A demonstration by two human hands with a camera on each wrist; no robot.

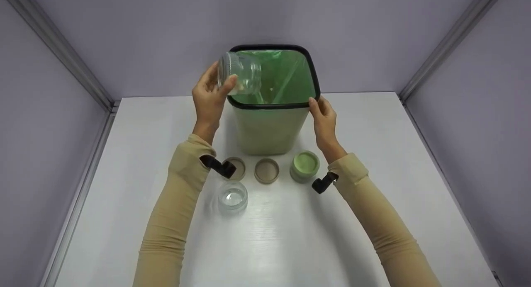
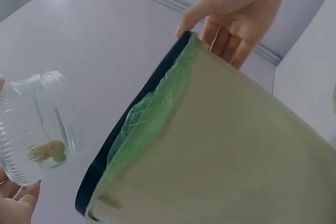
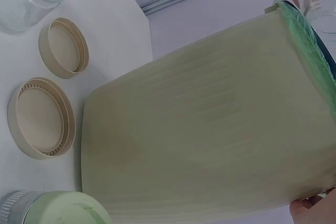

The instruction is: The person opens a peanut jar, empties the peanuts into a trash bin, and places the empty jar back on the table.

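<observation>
Nearest on the white table (image 1: 373,220), an open glass jar (image 1: 232,198) stands upright. Just beyond it sits a row of three: two beige lids (image 1: 266,170) lying inside-up, the left one (image 1: 238,167) partly hidden behind a wrist camera, and one jar with a pale green lid (image 1: 305,166) screwed on. That makes three jars and three lids in all.

Behind the row stands one pale green waste bin (image 1: 267,129) with a black rim and a green bag liner (image 1: 286,77). At its right corner, the right hand (image 1: 323,119) holds the rim, thumb on the edge and fingers curled against the outer wall.

Over the bin's left corner, the left hand (image 1: 209,97) grips a second clear jar (image 1: 240,72), tipped on its side, thumb across the glass. A small tan scrap lies inside it. No labels or writing can be read.
</observation>
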